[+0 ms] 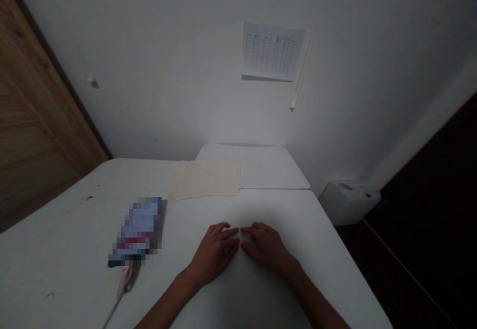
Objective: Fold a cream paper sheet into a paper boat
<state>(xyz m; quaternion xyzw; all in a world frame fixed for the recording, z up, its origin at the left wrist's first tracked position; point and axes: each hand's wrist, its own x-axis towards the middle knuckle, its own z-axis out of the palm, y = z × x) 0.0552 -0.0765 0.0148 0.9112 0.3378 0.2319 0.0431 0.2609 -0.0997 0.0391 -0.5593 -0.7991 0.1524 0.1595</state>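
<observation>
My left hand (214, 252) and my right hand (265, 245) lie palm down side by side on the white table (67, 249), fingertips meeting in the middle. Between the fingertips shows a small pale piece (240, 246), perhaps folded paper; the fingers press on it. It is too small and dim to name for sure. The fingers of both hands are bent and close together.
A stack of cream paper folders (204, 179) lies farther back. A blurred flat packet (137, 232) lies to the left, with a pink-handled tool (124, 282) below it. A second white table (257, 166) abuts the wall. A white bin (348, 200) stands right; a wooden door (33, 120) left.
</observation>
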